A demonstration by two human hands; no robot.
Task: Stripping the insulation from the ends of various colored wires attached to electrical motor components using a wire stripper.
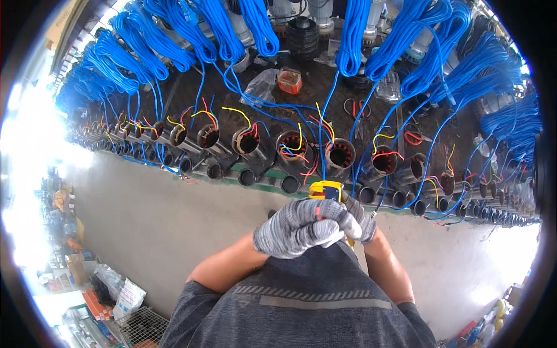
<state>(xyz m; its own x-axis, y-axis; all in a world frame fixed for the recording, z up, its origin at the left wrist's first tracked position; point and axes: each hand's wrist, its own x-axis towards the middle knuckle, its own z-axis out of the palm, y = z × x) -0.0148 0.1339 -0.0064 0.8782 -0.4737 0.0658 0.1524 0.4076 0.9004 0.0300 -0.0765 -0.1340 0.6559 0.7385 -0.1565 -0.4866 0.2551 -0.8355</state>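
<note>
My gloved left hand (299, 229) is closed in front of my chest, its fingers overlapping my gloved right hand (364, 219). A yellow and black hand tool (326, 189), which looks like a wire stripper, sticks out beyond the left fist. Part of its yellow handle shows between the hands. My right hand is closed around the tool, mostly covered by the left; what the left fingers pinch is hidden. Just past the tool stands a dark metal motor housing (339, 155) with red, yellow and blue wires. A blue cable (380, 200) runs down beside the right hand.
Several similar open cylinders (249, 142) line the bench edge. Behind them lie blue cable coils (351, 40), red-handled scissors (355, 110), another pair of scissors (413, 137) and a small red-filled tub (289, 80). A wire basket (142, 326) stands on the floor at lower left.
</note>
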